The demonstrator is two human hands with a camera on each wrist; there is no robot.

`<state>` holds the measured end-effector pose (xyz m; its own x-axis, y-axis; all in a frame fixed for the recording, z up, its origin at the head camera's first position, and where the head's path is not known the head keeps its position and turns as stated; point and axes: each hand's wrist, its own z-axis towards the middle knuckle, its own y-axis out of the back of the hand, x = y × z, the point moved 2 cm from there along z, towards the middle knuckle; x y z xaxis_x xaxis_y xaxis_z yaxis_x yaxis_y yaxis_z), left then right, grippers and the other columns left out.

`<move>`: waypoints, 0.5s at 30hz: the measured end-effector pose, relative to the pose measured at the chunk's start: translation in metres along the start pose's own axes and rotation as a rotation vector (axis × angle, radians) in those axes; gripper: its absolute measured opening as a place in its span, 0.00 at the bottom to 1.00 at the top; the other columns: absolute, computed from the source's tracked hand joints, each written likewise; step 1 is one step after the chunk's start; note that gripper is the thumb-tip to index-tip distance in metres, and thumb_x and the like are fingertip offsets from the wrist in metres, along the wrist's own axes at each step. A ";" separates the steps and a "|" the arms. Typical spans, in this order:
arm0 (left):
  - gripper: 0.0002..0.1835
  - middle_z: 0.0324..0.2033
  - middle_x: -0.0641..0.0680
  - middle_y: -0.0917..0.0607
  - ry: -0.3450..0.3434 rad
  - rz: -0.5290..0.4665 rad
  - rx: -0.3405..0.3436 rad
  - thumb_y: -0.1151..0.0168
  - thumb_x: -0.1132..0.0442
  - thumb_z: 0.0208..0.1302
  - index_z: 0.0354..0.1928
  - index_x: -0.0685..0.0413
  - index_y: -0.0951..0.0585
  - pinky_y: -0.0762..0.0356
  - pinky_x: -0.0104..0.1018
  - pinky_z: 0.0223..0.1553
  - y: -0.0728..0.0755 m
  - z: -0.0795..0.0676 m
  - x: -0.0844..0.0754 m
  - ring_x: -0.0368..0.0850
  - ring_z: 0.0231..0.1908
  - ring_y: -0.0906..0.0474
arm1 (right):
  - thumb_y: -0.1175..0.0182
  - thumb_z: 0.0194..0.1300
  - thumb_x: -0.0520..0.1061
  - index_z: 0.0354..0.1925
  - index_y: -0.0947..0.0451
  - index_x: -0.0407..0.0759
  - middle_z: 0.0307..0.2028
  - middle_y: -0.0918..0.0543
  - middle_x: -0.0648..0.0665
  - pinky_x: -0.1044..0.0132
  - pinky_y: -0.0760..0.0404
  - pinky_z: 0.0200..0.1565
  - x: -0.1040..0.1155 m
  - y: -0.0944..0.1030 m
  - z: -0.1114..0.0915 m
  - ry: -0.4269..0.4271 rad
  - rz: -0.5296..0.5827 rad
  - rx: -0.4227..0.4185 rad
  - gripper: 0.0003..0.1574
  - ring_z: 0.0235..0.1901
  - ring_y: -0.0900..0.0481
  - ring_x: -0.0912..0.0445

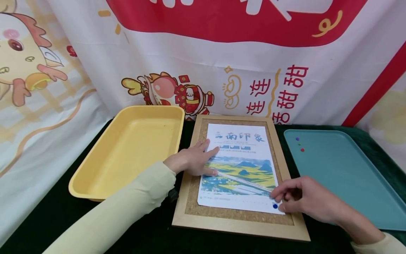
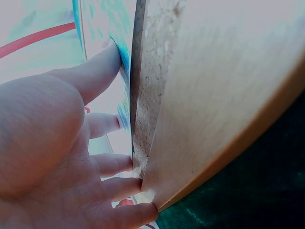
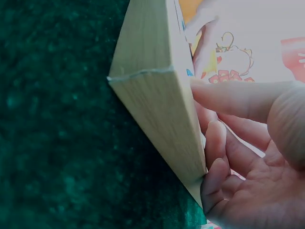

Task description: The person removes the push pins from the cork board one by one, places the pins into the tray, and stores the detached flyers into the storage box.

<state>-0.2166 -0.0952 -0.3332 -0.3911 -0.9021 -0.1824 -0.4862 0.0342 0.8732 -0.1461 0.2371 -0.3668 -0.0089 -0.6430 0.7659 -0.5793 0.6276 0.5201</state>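
Supporting cloth [image 1: 152,229]: is lying under the board; might be letting it slide if a hand is pushing sideways.
Framed board [image 1: 241,225]: is carrying the paper; uneven leaning could be rocking it.
Paper [image 1: 239,162]: is lying on the cork inside the frame; a pale diagonal streak between the hands is possibly showing a buckle, though print is not being ruled out.
Left hand [image 1: 196,158]: is spreading its fingers over the paper's left edge; any drag would be skewing the paper.
Right hand [image 1: 304,197]: is curling its fingers at the lower right corner; whether it is pinching, cannot tell. Tugging there could be tearing the corner.
Blue pin [image 1: 275,206]: is sitting beside the right thumb; if seating shallowly, might be popping out.
Tray dots [image 1: 302,150]: are resting on the teal tray [image 1: 345,165], probably pins; a bump could be rolling them.
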 end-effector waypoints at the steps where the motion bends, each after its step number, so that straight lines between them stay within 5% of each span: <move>1: 0.46 0.87 0.60 0.63 0.001 0.000 0.002 0.43 0.36 0.77 0.87 0.39 0.52 0.55 0.61 0.84 0.000 0.000 0.000 0.61 0.86 0.66 | 0.25 0.65 0.45 0.51 0.10 0.49 0.40 0.17 0.44 0.68 0.27 0.35 0.000 0.000 0.001 0.000 0.001 0.006 0.16 0.38 0.23 0.52; 15: 0.46 0.87 0.59 0.63 0.001 -0.004 0.002 0.43 0.36 0.77 0.87 0.38 0.52 0.55 0.60 0.84 0.000 -0.001 0.000 0.61 0.86 0.66 | 0.25 0.65 0.45 0.43 0.08 0.55 0.45 0.13 0.46 0.68 0.23 0.35 0.004 -0.001 0.001 0.063 -0.073 0.039 0.07 0.38 0.21 0.53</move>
<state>-0.2153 -0.0954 -0.3328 -0.3887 -0.9025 -0.1857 -0.4897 0.0316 0.8713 -0.1464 0.2334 -0.3652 0.0851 -0.6570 0.7490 -0.6077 0.5615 0.5616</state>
